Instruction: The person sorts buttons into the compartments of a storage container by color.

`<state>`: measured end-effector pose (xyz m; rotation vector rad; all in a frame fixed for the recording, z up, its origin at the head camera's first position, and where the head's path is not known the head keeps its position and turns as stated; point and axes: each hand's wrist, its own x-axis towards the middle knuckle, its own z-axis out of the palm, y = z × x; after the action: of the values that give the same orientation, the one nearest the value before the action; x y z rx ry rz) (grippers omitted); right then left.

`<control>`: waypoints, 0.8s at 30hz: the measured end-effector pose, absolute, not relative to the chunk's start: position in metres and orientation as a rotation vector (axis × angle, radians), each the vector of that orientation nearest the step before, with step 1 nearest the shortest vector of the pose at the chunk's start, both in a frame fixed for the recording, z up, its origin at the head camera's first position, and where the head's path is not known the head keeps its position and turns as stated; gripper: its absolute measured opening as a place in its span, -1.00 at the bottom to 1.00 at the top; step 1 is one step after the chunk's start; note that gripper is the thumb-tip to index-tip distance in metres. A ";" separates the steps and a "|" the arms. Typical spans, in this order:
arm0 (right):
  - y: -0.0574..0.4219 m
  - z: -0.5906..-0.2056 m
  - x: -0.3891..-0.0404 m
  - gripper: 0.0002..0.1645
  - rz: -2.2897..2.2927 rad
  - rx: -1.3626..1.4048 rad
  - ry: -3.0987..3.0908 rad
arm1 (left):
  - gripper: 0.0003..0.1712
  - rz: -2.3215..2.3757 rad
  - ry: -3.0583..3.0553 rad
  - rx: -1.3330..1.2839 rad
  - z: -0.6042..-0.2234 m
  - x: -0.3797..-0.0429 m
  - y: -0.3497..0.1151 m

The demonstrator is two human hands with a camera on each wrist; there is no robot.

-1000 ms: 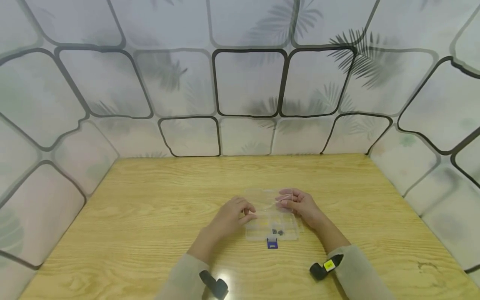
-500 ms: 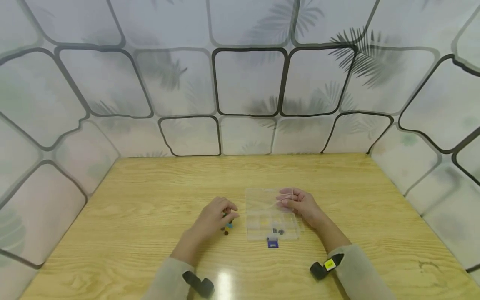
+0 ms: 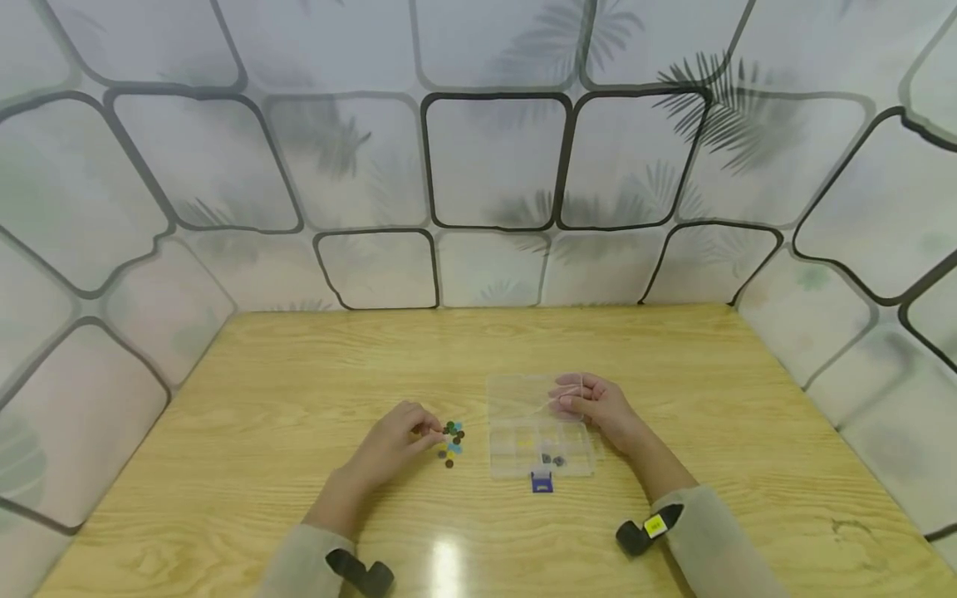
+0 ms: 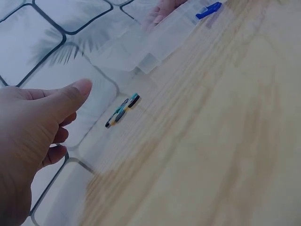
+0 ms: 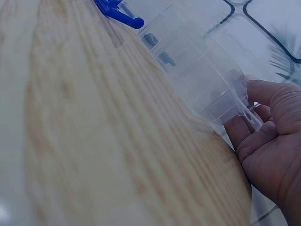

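A clear plastic compartment box [image 3: 516,461] lies on the table with its transparent lid [image 3: 516,397] raised. My right hand [image 3: 604,411] holds the lid by its right side, thumb in front, as the right wrist view also shows. A couple of small dark pieces [image 3: 553,460] and something yellow [image 3: 527,443] lie in the compartments. A blue clasp [image 3: 542,482] juts from the front edge. Left of the box, small round discs [image 3: 453,444] in green, blue, yellow and brown lie in a loose cluster. My left hand [image 3: 396,440] is just beside them, fingers loosely bent; nothing shows between them.
The wooden table [image 3: 336,357] stretches around the box on every side. Patterned cloth walls [image 3: 493,166] enclose it at the back and both sides. Each wrist carries a black camera [image 3: 635,538].
My left hand has moved left from beside the box to the far side of the disc cluster, which has come into sight. The right hand stays on the lid.
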<state>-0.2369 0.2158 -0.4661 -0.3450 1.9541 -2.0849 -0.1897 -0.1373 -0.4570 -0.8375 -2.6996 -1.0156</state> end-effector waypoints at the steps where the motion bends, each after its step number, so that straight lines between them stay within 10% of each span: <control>1: 0.216 -0.466 -0.237 -0.41 -2.089 -0.351 1.949 | -0.89 -1.017 -2.696 -0.841 -0.458 -0.189 -0.139; 24: 0.214 -0.464 -0.236 -0.43 -2.102 -0.350 1.929 | -0.86 -0.876 -2.651 -1.101 -0.466 -0.189 -0.144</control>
<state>-0.2360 0.2143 -0.4642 -0.3502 1.9286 -2.1016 -0.1888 -0.1445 -0.4664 -1.1012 -2.6506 -0.8760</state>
